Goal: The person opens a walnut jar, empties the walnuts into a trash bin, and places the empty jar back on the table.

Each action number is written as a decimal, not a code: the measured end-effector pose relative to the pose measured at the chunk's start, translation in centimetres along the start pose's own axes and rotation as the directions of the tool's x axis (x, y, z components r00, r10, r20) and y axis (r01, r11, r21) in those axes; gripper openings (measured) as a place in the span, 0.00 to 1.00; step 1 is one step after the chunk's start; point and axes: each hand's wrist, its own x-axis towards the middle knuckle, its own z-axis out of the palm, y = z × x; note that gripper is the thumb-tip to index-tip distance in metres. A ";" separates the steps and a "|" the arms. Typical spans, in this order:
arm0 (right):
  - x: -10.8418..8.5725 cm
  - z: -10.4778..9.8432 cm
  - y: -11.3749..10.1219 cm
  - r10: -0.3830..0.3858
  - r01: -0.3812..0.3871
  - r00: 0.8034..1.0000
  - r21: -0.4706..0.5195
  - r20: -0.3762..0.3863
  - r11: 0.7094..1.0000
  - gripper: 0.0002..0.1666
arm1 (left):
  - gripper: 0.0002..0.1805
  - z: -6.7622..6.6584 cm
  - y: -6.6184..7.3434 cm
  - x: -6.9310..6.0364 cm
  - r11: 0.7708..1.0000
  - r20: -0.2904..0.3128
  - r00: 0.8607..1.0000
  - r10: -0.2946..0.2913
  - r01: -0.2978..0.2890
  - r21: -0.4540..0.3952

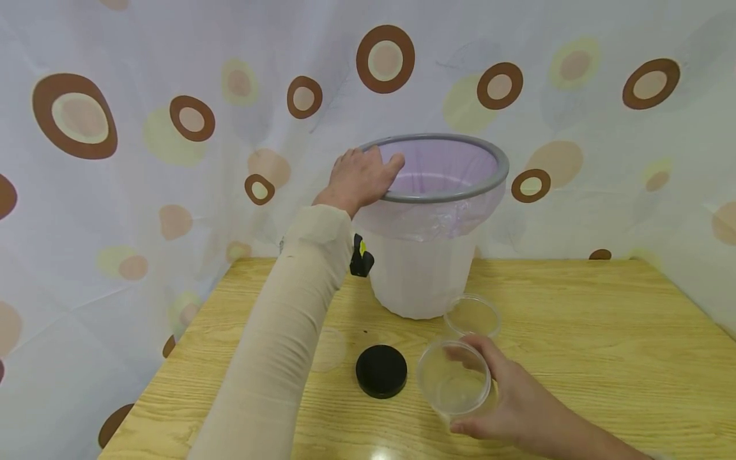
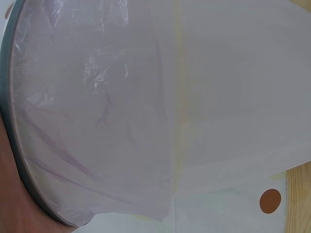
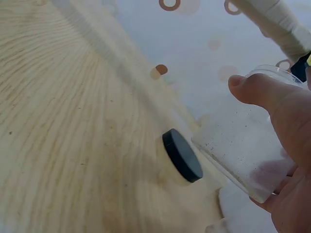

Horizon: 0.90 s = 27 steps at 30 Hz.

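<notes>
My left hand (image 1: 362, 176) grips the left side of the grey rim (image 1: 445, 193) of a white trash bin (image 1: 422, 275). A thin, pale purple bag (image 2: 97, 97) lines the bin and folds down over its outside. My right hand (image 1: 506, 399) holds a clear plastic jar (image 1: 454, 380) just in front of the bin, its round mouth facing up toward the head camera. The right wrist view shows the thumb across the jar's wall (image 3: 238, 141) and small dark specks on the plastic. A black round lid (image 1: 381, 370) lies flat on the table, left of the jar.
Another clear, round plastic piece (image 1: 473, 316) sits by the bin's base, behind the jar; its exact kind is hard to tell. The wooden table (image 1: 586, 332) ends at a patterned curtain (image 1: 437, 64) at the back. A black wrist device (image 1: 360, 257) sits on the left sleeve.
</notes>
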 end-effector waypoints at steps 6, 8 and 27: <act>-0.3 1.2 1.2 0.050 -0.050 0.999 -0.016 0.006 0.999 0.53 | 0.35 0.1 0.0 0.0 1.000 -0.008 1.000 0.006 -0.006 -0.002; -0.3 1.5 1.7 0.045 -0.045 0.999 -0.012 0.002 0.999 0.53 | 0.35 0.1 0.0 0.0 1.000 -0.007 1.000 0.006 -0.006 -0.001; -0.3 2.7 3.6 0.183 -0.185 0.983 0.059 0.023 0.981 0.52 | 0.32 0.1 -0.1 0.0 1.000 -0.016 1.000 -0.002 0.002 0.000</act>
